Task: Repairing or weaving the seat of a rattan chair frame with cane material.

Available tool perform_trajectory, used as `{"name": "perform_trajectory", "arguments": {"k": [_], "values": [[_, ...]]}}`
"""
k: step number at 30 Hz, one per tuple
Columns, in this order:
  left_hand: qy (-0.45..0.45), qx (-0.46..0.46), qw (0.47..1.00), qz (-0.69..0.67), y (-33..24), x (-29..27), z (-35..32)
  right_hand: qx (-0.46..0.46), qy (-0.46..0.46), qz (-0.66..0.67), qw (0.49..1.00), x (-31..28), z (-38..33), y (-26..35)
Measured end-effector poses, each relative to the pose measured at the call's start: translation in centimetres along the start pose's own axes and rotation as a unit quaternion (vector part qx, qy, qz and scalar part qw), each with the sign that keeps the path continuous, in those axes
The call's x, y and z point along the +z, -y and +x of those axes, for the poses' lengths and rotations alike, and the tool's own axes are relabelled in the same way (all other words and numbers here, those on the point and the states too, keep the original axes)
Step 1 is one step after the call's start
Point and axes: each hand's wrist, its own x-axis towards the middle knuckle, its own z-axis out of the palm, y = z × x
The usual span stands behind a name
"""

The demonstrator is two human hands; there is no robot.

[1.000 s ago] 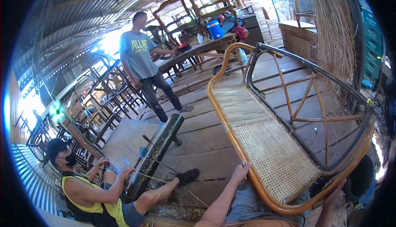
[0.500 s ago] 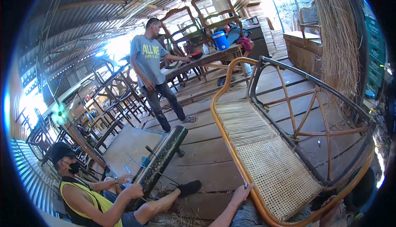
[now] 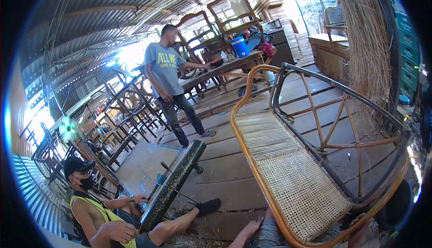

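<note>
Before me lies a rattan chair frame [image 3: 248, 151] with orange-brown outer poles. Its woven cane panel [image 3: 299, 182] has an open mesh at the near end and close parallel strands at the far end. My left hand [image 3: 252, 228] is just left of the frame's near end, above my grey trousers [image 3: 270, 233], apart from the pole. Its fingers are drawn together, and whatever they hold is too small to make out. At the lower right, what looks like my right hand [image 3: 363, 233] is by the near curved pole, in shadow, its fingers mostly hidden.
At left, a seated person [image 3: 96, 218] in a yellow top works at a dark green piece [image 3: 177, 180] edging another cane panel [image 3: 141, 160]. Another person [image 3: 166, 74] stands beside a bench [image 3: 216, 71] holding a blue cooler [image 3: 240, 47]. Dry strands [image 3: 366, 45] hang at right.
My left hand has drawn back from the chair's outer pole, down and left. The seated person's near hand has dropped from the green piece. The standing person's face has turned slightly.
</note>
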Motion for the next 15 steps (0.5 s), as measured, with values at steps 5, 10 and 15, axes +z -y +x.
{"name": "perform_trajectory", "arguments": {"k": [5, 10, 15], "values": [[0.153, 0.011, 0.971, 0.181, 3.6, -0.9, 1.0, -0.022, -0.051, -0.019, 0.998, 2.0, -0.7, 0.4], [0.202, -0.12, 0.966, 0.104, 0.8, -2.1, -0.2, -0.026, -0.076, -0.028, 0.996, 3.0, -1.0, 0.8], [0.124, -0.172, 0.977, -0.026, 0.0, -0.9, -1.3, -0.024, -0.09, -0.035, 0.995, 3.4, -0.8, 0.6]]}}
